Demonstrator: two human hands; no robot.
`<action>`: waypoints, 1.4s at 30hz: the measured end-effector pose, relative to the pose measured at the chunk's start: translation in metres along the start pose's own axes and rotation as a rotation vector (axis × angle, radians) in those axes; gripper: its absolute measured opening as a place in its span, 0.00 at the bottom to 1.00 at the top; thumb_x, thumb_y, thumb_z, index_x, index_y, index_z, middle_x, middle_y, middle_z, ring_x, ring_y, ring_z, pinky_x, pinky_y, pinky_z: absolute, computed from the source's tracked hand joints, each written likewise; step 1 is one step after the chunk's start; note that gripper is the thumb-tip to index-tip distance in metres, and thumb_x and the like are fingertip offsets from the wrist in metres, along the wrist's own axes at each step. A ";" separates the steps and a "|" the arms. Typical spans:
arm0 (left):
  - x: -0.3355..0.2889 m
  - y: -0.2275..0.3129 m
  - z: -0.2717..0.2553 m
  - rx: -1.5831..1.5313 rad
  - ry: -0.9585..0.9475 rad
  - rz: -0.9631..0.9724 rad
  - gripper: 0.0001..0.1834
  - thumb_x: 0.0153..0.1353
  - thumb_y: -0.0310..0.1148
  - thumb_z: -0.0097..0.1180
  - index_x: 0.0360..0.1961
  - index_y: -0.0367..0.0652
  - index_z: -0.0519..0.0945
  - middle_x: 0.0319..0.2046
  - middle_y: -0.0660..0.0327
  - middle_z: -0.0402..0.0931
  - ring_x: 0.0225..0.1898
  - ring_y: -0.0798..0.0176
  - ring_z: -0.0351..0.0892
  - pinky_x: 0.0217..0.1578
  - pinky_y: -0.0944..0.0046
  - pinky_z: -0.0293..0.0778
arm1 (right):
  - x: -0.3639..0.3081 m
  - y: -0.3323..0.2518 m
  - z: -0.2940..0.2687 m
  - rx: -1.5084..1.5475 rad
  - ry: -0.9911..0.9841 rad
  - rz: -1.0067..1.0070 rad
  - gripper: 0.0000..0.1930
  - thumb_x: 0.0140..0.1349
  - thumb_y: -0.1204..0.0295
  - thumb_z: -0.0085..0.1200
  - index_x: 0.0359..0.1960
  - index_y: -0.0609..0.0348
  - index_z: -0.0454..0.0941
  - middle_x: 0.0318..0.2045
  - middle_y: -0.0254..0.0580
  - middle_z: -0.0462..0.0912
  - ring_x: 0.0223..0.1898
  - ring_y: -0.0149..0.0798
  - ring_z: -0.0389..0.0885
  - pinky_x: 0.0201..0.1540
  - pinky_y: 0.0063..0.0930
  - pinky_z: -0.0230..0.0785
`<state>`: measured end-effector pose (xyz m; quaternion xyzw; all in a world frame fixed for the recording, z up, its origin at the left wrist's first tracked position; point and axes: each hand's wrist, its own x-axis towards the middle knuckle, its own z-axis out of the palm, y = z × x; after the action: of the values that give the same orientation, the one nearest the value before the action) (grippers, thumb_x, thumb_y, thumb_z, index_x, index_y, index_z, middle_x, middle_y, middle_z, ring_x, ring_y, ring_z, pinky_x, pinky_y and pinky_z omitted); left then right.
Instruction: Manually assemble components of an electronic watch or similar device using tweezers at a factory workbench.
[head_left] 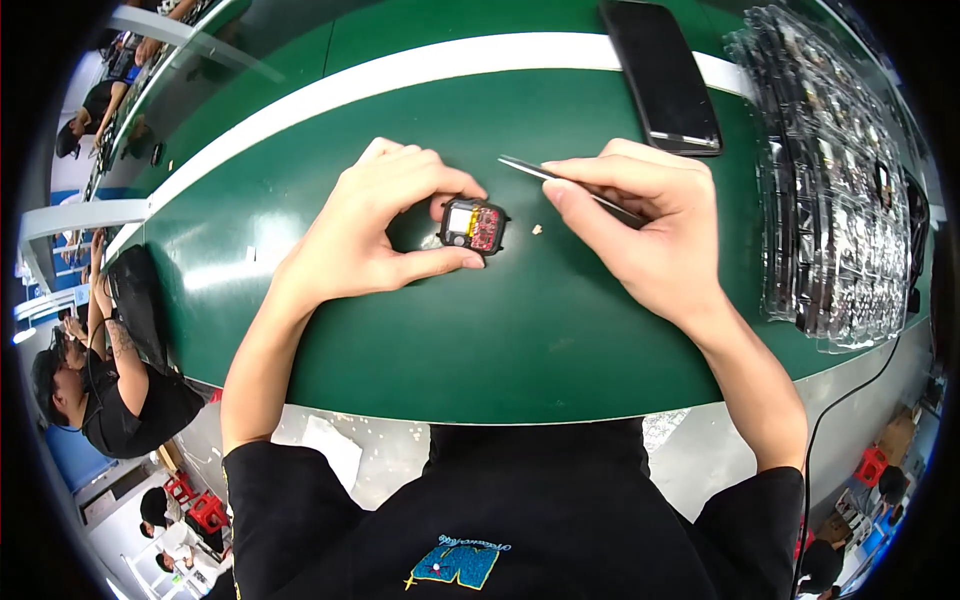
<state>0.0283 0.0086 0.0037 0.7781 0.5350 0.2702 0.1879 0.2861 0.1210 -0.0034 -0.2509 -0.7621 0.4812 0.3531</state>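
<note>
Between the thumb and fingers of my left hand (375,225) is an opened smartwatch case (473,227), black and roughly square. Its inside faces up, showing a red circuit board, a strip of yellow and a silvery block. My right hand (650,215) pinches a pair of metal tweezers (525,168), whose tips point up and left, apart from the case. On the green tabletop (480,340) between the hands lies a tiny pale scrap (537,230).
A black phone-like device (665,85) lies at the far right across a white strip (450,52). Beside my right arm stands a tall stack of clear plastic trays (835,190). A dark cable (850,410) hangs at the right. Co-workers (120,390) sit along the left.
</note>
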 end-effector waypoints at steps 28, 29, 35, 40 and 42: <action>0.370 0.137 0.033 0.082 -0.152 0.543 0.26 0.63 0.42 0.79 0.58 0.40 0.90 0.36 0.61 0.75 0.31 0.66 0.68 0.34 0.60 0.66 | 0.004 0.017 -0.003 0.134 0.028 -0.093 0.09 0.62 0.78 0.61 0.30 0.72 0.90 0.22 0.55 0.87 0.24 0.51 0.90 0.33 0.42 0.82; 0.380 0.134 0.037 0.141 -0.171 0.572 0.27 0.65 0.43 0.77 0.60 0.41 0.89 0.36 0.60 0.75 0.33 0.64 0.70 0.35 0.59 0.67 | 0.004 0.016 -0.003 0.139 0.011 -0.080 0.09 0.62 0.77 0.61 0.29 0.72 0.90 0.23 0.55 0.88 0.24 0.52 0.90 0.34 0.43 0.82; 0.404 0.117 0.064 0.117 -0.210 0.600 0.28 0.70 0.36 0.71 0.70 0.47 0.84 0.54 0.52 0.86 0.54 0.48 0.83 0.58 0.51 0.79 | 0.001 0.013 -0.008 0.095 -0.010 -0.074 0.09 0.63 0.76 0.61 0.29 0.72 0.89 0.24 0.56 0.88 0.27 0.55 0.90 0.36 0.46 0.83; 0.356 0.110 0.039 0.172 -0.088 0.522 0.25 0.72 0.31 0.66 0.70 0.49 0.83 0.58 0.53 0.86 0.60 0.46 0.82 0.63 0.49 0.77 | 0.010 0.010 0.003 0.063 -0.048 -0.106 0.08 0.62 0.75 0.66 0.37 0.68 0.92 0.29 0.55 0.89 0.30 0.52 0.91 0.35 0.43 0.81; 0.333 0.100 0.033 0.176 0.002 0.585 0.21 0.74 0.34 0.65 0.66 0.48 0.85 0.57 0.55 0.86 0.60 0.47 0.82 0.63 0.48 0.77 | 0.009 0.022 0.009 0.027 0.044 -0.209 0.08 0.62 0.73 0.68 0.38 0.66 0.93 0.28 0.54 0.89 0.29 0.51 0.90 0.34 0.43 0.80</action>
<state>0.2158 0.2835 0.1090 0.9121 0.3098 0.2663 0.0334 0.2749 0.1313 -0.0231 -0.1758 -0.7695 0.4464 0.4216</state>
